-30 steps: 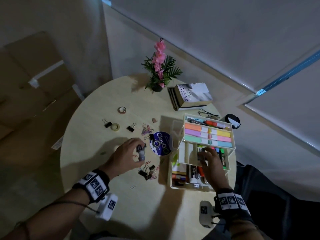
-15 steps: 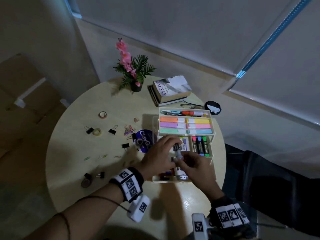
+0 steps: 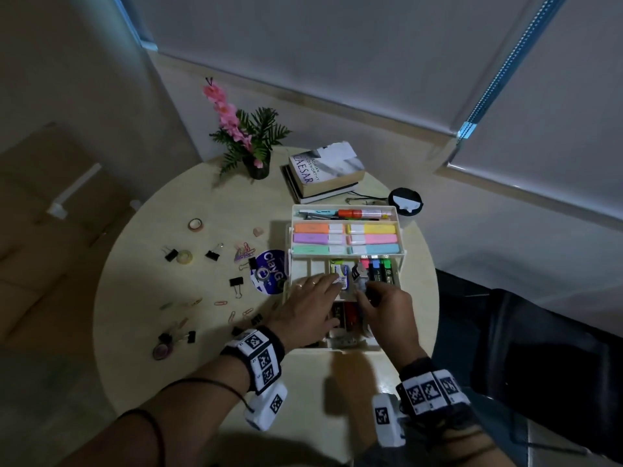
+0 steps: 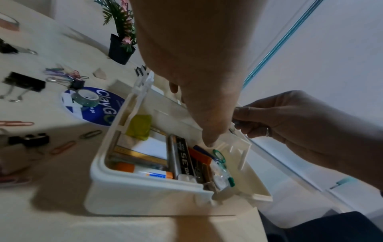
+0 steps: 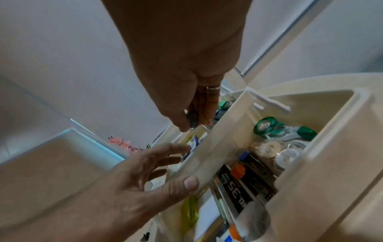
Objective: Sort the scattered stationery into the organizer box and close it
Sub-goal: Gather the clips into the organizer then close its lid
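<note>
Head view: both hands now meet over the box [image 3: 401, 232]. Right hand [image 3: 387, 306] pinches the small grey item above the middle tray; a second ago the left hand [image 3: 312, 306] held it by the clips [image 3: 236, 286]. Left hand, fingers straight, steadies the tray. Clips remain scattered left of the box.

Both hands over my organizer box

The organizer box [image 3: 344, 345] sat on the worktop [image 3: 188, 372] before me, books [image 3: 323, 176] and plant [image 3: 251, 143] behind it, binder clips [image 3: 236, 283] scattered to its left; my left hand [image 3: 308, 310] and right hand [image 3: 387, 311] lay over its middle tray.
</note>
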Available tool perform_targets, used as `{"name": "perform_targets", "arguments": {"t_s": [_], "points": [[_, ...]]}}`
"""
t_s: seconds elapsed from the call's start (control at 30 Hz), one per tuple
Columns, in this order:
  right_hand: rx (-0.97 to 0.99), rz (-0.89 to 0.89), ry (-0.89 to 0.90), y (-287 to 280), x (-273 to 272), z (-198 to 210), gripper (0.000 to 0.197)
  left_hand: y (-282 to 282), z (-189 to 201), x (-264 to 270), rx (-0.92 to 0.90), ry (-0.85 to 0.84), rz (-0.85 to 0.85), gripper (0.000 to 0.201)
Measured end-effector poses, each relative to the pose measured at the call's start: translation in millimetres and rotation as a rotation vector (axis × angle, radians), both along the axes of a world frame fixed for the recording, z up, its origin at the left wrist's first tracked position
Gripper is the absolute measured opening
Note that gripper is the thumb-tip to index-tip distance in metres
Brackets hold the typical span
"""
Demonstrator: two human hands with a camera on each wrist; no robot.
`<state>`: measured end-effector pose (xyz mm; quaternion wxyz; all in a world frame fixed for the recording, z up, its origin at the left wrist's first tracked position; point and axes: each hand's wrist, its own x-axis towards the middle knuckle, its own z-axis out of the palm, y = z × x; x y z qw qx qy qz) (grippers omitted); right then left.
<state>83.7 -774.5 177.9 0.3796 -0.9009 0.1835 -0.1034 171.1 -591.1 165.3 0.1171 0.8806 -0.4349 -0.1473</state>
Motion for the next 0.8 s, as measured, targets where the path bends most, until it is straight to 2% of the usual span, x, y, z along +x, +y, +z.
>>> {"name": "perform_targets", "arguments": {"t_s": [0.17, 0.4, 0.57, 0.8], "points": [[-0.097, 0.043, 0.042, 0.1, 12.4, -13.3, 0.009, 1.9, 8.1, -0.4, 0.033, 0.001, -0.019, 0.082], [-0.147, 0.073, 0.087, -6.0, 28.2, -27.4, 0.010, 8.3, 12.5, 2.5, -0.033, 0.087, -0.022, 0.083], [-0.201, 0.139, 0.111, -10.5, 27.2, -30.5, 0.031, 19.0, 13.0, 7.9, -0.099, 0.203, -0.013, 0.082], [-0.284, 0.096, 0.141, -6.8, 30.7, -23.5, 0.038, 40.2, 11.3, -2.8, -0.274, 0.247, 0.023, 0.072]]}}
